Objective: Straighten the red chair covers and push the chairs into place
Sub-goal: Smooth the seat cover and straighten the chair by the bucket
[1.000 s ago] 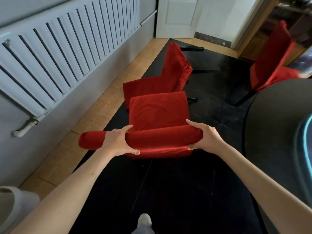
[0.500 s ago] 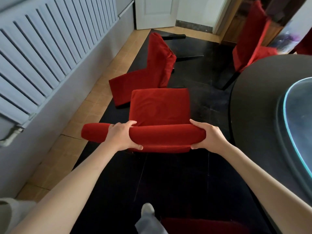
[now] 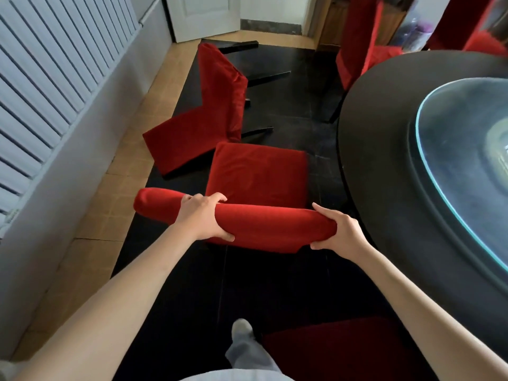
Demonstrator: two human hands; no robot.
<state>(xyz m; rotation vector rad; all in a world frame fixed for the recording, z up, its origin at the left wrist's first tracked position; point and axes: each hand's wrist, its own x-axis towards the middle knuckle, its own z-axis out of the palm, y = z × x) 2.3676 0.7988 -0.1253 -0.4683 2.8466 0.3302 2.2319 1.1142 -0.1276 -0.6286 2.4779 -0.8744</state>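
Gripping the padded top of the near red chair (image 3: 259, 177) with both hands: left hand (image 3: 202, 217) curling over its top, thumb underneath; right hand (image 3: 339, 232) clasping the right end. Standing upright just beside the round dark table (image 3: 384, 149) (second red chair (image 3: 209, 111) lying tipped over beyond it, near the radiator (image 3: 49, 67)).

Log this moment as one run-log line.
left hand: grips chair backrest | right hand: grips backrest end | chair: upright beside round table | second chair: tipped over on floor
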